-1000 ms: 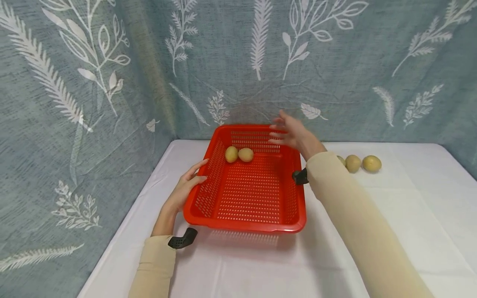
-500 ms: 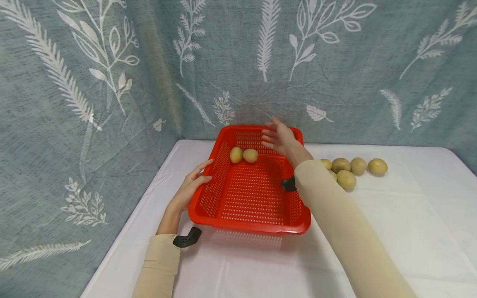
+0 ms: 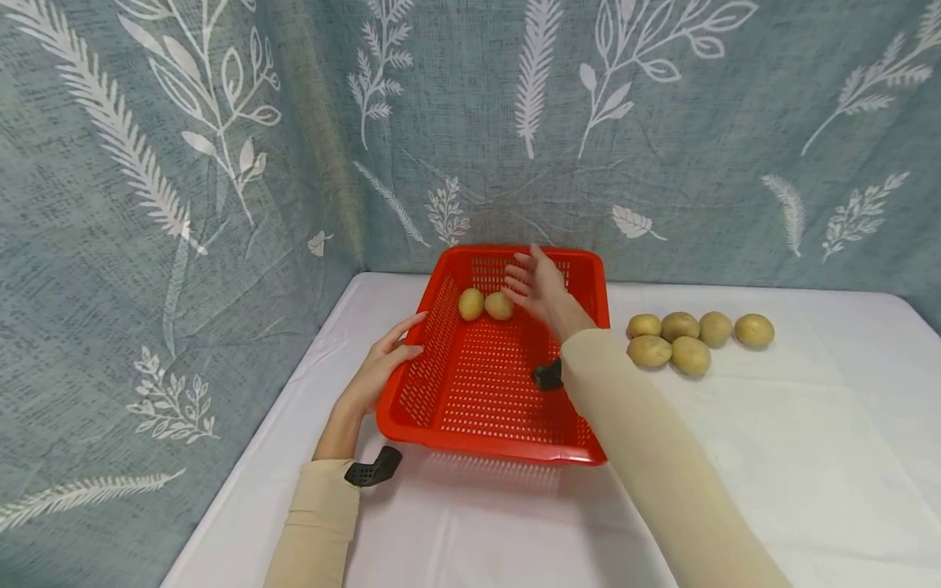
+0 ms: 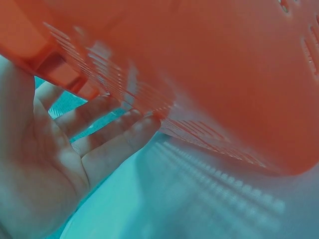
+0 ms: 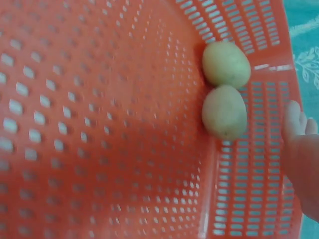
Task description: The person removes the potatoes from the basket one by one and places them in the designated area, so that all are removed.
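The left hand (image 4: pixel 47 164) lay with straight fingers (image 4: pixel 117 144) against the slotted outer wall of the red basket (image 4: pixel 209 74), above pale cloth (image 4: pixel 199 204)

One red basket (image 3: pixel 485 425); two potatoes inside (image 3: pixel 485 305); six potatoes on the table, right (image 3: pixel 694 339).

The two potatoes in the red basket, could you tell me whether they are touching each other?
Touching. In the right wrist view the upper potato and the lower potato meet with no gap between them, against the far wall of the basket.
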`<state>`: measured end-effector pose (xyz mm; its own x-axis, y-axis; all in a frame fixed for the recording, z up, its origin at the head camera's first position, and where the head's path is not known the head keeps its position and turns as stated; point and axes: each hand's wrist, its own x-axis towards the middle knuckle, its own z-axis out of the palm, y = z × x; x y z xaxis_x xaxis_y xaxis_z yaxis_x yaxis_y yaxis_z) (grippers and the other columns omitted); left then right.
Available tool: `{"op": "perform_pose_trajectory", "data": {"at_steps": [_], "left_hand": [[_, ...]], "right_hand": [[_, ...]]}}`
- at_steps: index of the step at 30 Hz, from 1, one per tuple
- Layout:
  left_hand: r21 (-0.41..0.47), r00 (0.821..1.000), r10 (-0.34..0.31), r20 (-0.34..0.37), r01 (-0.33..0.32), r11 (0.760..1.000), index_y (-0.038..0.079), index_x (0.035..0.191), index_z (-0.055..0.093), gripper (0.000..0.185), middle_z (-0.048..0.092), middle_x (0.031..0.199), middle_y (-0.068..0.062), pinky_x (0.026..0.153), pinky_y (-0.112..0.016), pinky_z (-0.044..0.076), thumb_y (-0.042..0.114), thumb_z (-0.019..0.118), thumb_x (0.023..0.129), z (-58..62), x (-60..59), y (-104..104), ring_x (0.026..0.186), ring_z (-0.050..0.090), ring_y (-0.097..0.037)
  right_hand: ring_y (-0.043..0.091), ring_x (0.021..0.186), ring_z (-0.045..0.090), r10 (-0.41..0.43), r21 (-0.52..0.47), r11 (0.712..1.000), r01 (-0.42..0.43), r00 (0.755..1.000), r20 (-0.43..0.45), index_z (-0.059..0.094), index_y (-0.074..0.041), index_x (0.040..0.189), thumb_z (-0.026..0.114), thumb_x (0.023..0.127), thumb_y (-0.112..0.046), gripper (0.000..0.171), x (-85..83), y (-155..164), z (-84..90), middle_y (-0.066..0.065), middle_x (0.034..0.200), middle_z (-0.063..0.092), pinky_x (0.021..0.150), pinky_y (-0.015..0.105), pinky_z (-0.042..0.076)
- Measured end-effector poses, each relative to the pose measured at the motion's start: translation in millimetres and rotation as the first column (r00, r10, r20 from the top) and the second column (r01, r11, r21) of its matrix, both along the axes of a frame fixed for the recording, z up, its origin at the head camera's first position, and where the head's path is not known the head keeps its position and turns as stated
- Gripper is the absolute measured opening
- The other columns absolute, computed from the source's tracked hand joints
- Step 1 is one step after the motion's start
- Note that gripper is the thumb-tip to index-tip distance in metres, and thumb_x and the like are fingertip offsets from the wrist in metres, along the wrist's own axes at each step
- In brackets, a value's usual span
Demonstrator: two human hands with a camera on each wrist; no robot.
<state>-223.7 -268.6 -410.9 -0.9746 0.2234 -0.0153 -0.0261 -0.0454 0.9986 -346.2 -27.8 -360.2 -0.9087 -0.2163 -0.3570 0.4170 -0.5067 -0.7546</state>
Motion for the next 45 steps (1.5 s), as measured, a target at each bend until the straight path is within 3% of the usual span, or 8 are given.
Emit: {"op": "perform_pose_trajectory", "data": {"at_steps": [6, 12, 19, 25, 30, 38, 45], "left_hand": [[0.015, 1.0, -0.004, 0.003, 0.004, 1.0, 0.015, 0.15, 0.029, 0.056, 0.037, 0.135, -0.024, 0.076, -0.038, 0.054, 0.009, 0.043, 0.097, 0.3, 0.1, 0, 0.103, 0.054, -0.031], [0.017, 1.0, -0.005, 0.002, 0.005, 1.0, 0.014, 0.15, 0.029, 0.056, 0.038, 0.135, -0.024, 0.076, -0.037, 0.054, 0.009, 0.042, 0.097, 0.6, 0.4, 1, 0.102, 0.054, -0.031], [0.018, 1.0, -0.002, -0.002, 0.002, 1.0, 0.015, 0.15, 0.029, 0.056, 0.04, 0.131, -0.024, 0.075, -0.037, 0.054, 0.009, 0.043, 0.096, 0.7, -1.7, 2, 0.1, 0.055, -0.029], [0.008, 1.0, 0.001, 0.0, -0.001, 1.0, 0.015, 0.15, 0.03, 0.056, 0.04, 0.13, -0.025, 0.074, -0.037, 0.054, 0.009, 0.042, 0.096, 0.6, -0.6, 3, 0.098, 0.056, -0.028], [0.024, 1.0, -0.002, 0.005, 0.002, 1.0, 0.015, 0.15, 0.029, 0.056, 0.039, 0.132, -0.024, 0.075, -0.037, 0.054, 0.009, 0.042, 0.097, 1.3, 1.4, 2, 0.1, 0.055, -0.029], [0.021, 1.0, 0.002, -0.006, -0.002, 1.0, 0.014, 0.15, 0.029, 0.056, 0.038, 0.133, -0.024, 0.075, -0.036, 0.053, 0.008, 0.042, 0.097, 2.5, 2.4, 0, 0.1, 0.054, -0.029], [0.009, 1.0, 0.006, -0.016, -0.006, 1.0, 0.015, 0.15, 0.029, 0.056, 0.04, 0.132, -0.024, 0.075, -0.036, 0.053, 0.009, 0.043, 0.096, 0.9, 2.4, 1, 0.1, 0.055, -0.028]], "right_hand": [[0.028, 0.13, 0.039, -0.018, -0.042, 0.999, 0.019, 1.0, 0.018, 0.042, -0.009, 0.144, 0.039, 0.102, -0.04, 0.052, -1.9, -9, -8.6, 0.013, 0.143, 0.042, 0.103, 0.039, 0.036], [0.027, 0.13, 0.039, -0.037, -0.009, 0.999, 0.038, 0.999, 0.031, 0.041, -0.01, 0.144, 0.039, 0.102, -0.039, 0.052, -7.6, -5, -12.7, 0.012, 0.143, 0.041, 0.103, 0.038, 0.037], [0.028, 0.129, 0.039, -0.058, 0.101, 0.993, 0.054, 0.998, 0.031, 0.042, -0.009, 0.143, 0.039, 0.101, -0.04, 0.052, -9.0, 0, -18.0, 0.012, 0.142, 0.043, 0.103, 0.038, 0.036], [0.028, 0.123, 0.041, -0.104, 0.245, 0.965, 0.095, 0.994, 0.024, 0.05, -0.007, 0.137, 0.041, 0.101, -0.038, 0.048, -8.8, 0, -24.4, 0.014, 0.134, 0.045, 0.101, 0.038, 0.037], [0.031, 0.135, 0.031, -0.047, 0.304, 0.952, 0.042, 0.999, 0.01, 0.043, -0.006, 0.142, 0.042, 0.101, -0.037, 0.051, -6.9, -4, -27.6, 0.015, 0.147, 0.035, 0.105, 0.041, 0.033], [0.032, 0.139, 0.02, 0.136, 0.297, 0.944, -0.144, 0.99, 0.049, 0.014, -0.014, 0.154, 0.044, 0.099, -0.042, 0.068, -5.5, -11, -29.1, 0.018, 0.155, 0.016, 0.108, 0.044, 0.027], [0.033, 0.138, 0.024, 0.16, 0.304, 0.938, -0.169, 0.986, 0.055, 0.016, -0.012, 0.153, 0.046, 0.1, -0.038, 0.067, -5.2, -10, -32.5, 0.018, 0.154, 0.018, 0.107, 0.047, 0.029]]}}
